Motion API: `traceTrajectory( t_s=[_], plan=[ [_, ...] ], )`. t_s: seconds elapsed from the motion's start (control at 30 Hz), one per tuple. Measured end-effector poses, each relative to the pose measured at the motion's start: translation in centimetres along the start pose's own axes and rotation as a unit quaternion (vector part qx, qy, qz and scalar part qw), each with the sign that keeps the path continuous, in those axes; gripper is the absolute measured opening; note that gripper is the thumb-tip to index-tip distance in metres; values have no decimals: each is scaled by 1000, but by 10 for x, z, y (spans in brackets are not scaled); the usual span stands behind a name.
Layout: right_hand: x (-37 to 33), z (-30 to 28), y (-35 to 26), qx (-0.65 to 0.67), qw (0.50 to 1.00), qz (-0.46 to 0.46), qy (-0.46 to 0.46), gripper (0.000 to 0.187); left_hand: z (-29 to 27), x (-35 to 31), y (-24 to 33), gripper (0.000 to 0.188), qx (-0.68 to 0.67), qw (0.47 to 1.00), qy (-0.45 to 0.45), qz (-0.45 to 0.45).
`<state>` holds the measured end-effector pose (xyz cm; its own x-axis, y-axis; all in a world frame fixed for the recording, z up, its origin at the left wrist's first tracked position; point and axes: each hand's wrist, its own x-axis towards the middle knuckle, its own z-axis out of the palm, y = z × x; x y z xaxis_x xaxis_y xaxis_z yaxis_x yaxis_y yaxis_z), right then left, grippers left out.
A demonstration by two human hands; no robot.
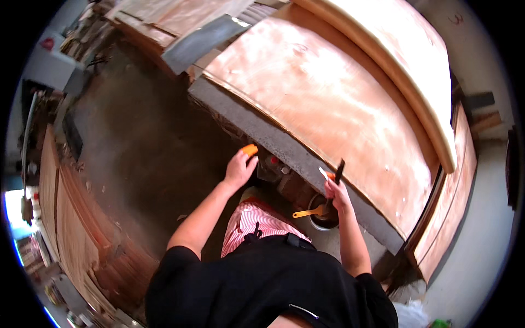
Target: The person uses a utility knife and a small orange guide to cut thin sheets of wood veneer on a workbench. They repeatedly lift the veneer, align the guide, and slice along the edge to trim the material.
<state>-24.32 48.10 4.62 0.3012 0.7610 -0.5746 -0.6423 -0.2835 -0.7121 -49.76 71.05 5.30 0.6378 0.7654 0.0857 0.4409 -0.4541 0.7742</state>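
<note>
My left hand (239, 171) is closed on a small orange object (250, 150) whose kind I cannot make out. It is in front of the bench's near edge, apart from the bench. My right hand (337, 191) is closed at the near edge of the wood sheet (328, 104). From its fingers stick out a dark flat strip (340, 170) and a thin white-tipped piece with some orange (326, 174). Below that hand, a yellow-handled brush (309, 212) lies across a round pot (322, 225) with dark contents.
A large sheet curls into a roll (404, 76) along the far side of the bench. The bench's grey edge (262, 123) runs diagonally before me. Wooden panels (65, 218) lean at the left, and others (445, 202) stand at the right. Stacked boards (164, 22) lie at the back.
</note>
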Motion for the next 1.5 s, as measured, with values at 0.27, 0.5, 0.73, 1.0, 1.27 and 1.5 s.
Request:
traceTrajectory(
  t_s=[0.27,0.5,0.73,1.0,1.27,1.5],
  plan=[
    [148,130,-54,-200,974,-55,95,21,23,145,-37,64,293,942,-45,154],
    [213,148,-37,-174,968,-119,134,11,25,137,-29,73,282,947,-90,127],
    [215,148,-36,-280,941,-127,144,16,38,140,-19,73,216,952,-135,169],
    [208,154,-81,-629,754,-141,123,20,36,145,-6,72,317,917,-185,155],
    [238,104,-121,-362,912,-143,129,17,35,147,-3,78,331,910,-203,149],
    [276,137,-135,-437,871,-67,215,26,32,147,-2,80,327,910,-208,148]
  ],
)
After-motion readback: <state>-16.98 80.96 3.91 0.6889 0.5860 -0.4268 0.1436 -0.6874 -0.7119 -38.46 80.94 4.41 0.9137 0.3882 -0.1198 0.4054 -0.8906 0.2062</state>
